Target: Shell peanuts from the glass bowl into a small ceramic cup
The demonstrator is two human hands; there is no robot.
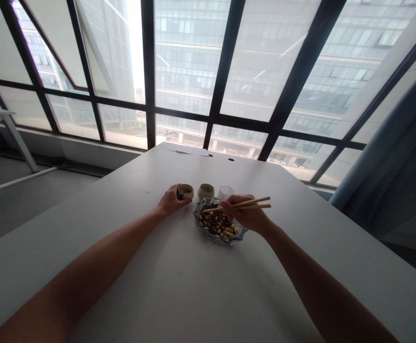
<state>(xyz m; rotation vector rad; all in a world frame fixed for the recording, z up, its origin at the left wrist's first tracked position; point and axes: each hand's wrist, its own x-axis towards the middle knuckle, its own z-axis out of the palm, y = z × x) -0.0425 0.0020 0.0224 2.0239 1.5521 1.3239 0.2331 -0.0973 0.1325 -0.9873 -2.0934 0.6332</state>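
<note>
My left hand [172, 200] is wrapped round a small pale cup [186, 192] with a dark pattern, which stands on the white table. Something lies inside that cup, too small to name. In my right hand [243, 212] is a pair of wooden chopsticks [254, 204], their tips over the left part of a clear glass bowl [206, 234]. Mixed nuts and dark seeds [218, 223] fill the bowl. Whether the tips pinch a piece cannot be made out. Just behind the bowl stands a second pale cup [206, 191], with a clear cup [225, 191] to its right, partly behind my right hand.
The white table [122, 267] stretches away to large windows with black frames [150, 71]. Paper sheets [184, 150] lie at its far end, near a dark round hole [231, 159]. A blue curtain [382, 157] hangs on the right. Another white table [15, 128] stands at left.
</note>
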